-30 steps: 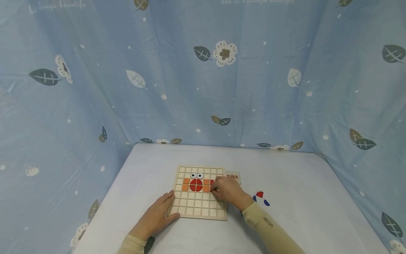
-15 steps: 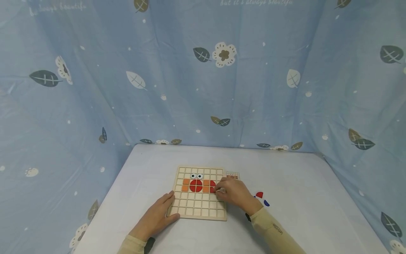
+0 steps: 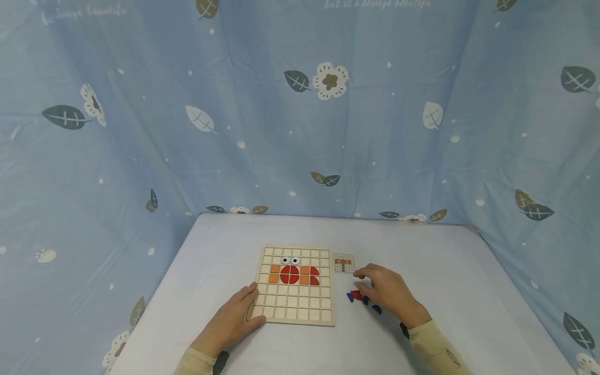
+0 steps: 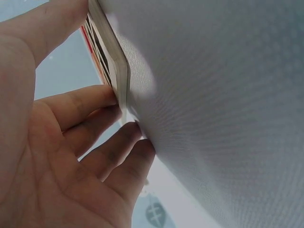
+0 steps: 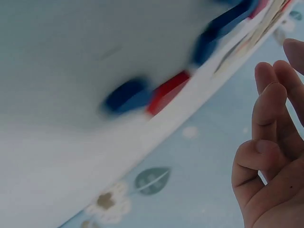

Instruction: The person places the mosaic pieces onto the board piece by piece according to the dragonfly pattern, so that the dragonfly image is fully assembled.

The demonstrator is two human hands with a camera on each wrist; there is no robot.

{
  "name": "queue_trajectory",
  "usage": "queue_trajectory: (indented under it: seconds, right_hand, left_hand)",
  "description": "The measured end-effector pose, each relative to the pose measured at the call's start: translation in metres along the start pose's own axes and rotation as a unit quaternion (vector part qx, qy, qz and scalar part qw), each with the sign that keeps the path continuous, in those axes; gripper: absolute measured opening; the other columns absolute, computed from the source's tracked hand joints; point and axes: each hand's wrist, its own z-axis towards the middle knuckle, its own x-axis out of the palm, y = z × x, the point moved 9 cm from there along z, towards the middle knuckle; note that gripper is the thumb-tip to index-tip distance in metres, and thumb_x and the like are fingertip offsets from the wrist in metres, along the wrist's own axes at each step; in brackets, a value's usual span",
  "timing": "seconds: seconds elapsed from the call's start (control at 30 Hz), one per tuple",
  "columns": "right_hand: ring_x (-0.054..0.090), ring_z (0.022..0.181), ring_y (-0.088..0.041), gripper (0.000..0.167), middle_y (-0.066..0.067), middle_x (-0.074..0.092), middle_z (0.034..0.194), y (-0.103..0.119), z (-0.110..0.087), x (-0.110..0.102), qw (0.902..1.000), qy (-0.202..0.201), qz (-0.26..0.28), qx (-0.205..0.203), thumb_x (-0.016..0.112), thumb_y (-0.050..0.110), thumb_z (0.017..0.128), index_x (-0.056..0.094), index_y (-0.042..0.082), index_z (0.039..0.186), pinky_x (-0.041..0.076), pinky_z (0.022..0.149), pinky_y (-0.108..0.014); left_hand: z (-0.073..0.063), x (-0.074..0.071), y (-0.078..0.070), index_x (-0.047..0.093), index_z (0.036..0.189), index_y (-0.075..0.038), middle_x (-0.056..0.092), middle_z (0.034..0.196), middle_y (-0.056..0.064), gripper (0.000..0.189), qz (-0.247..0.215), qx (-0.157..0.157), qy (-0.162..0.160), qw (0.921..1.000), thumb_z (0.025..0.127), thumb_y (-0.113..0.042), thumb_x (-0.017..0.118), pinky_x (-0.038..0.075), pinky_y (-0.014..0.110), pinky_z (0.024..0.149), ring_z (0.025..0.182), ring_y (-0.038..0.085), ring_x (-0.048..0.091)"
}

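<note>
A square wooden grid board [image 3: 295, 302] lies on the table, bearing a figure of flat pieces. Two eye tiles [image 3: 290, 260] sit above a red disc [image 3: 289, 274] made of quarters. Orange squares [image 3: 274, 273] flank it, and red quarter pieces [image 3: 314, 276] adjoin the right-hand ones. My left hand [image 3: 233, 316] rests against the board's near left corner, fingers extended along its edge. To the right, my right hand [image 3: 386, 289] hovers by several loose blue and red pieces [image 3: 356, 295], fingers loosely bent, nothing between them. Those pieces show blurred in the right wrist view.
A small printed pattern card [image 3: 344, 263] lies at the board's right side, near my right fingertips. White cloth covers the table [image 3: 436, 260]. Behind and beside it hangs a blue curtain [image 3: 262, 130] with leaf and flower prints.
My right hand has left the red pieces at the board's right side and moved right to the loose pieces, which lie closer to the board than before. My left hand stays put.
</note>
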Motion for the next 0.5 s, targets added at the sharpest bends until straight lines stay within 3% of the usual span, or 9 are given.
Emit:
queue_trajectory:
  seconds: [0.23, 0.5]
  right_hand:
    - [0.067, 0.082, -0.014, 0.03, 0.002, 0.07, 0.102, -0.042, -0.019, -0.01, 0.9986, 0.012, -0.009, 0.052, 0.085, 0.024, 0.083, 0.077, 0.017, 0.11, 0.063, 0.074, -0.04]
    - [0.068, 0.097, -0.025, 0.033, -0.002, 0.069, 0.105, -0.073, -0.038, -0.013, 0.995, 0.043, -0.015, 0.088, 0.085, 0.024, 0.081, 0.076, 0.014, 0.111, 0.06, 0.083, -0.051]
  left_hand:
    - [0.0, 0.001, 0.001, 0.053, 0.143, 0.005, 0.046, 0.154, 0.014, 0.075, -0.002, 0.003, -0.001, 1.0, 0.089, -0.043, 0.076, 0.038, 0.049, 0.116, 0.141, 0.036, 0.043]
    - [0.002, 0.002, 0.002, 0.052, 0.144, 0.004, 0.045, 0.156, 0.013, 0.076, 0.007, -0.011, 0.01, 0.9999, 0.089, -0.044, 0.076, 0.037, 0.048, 0.117, 0.142, 0.036, 0.041]
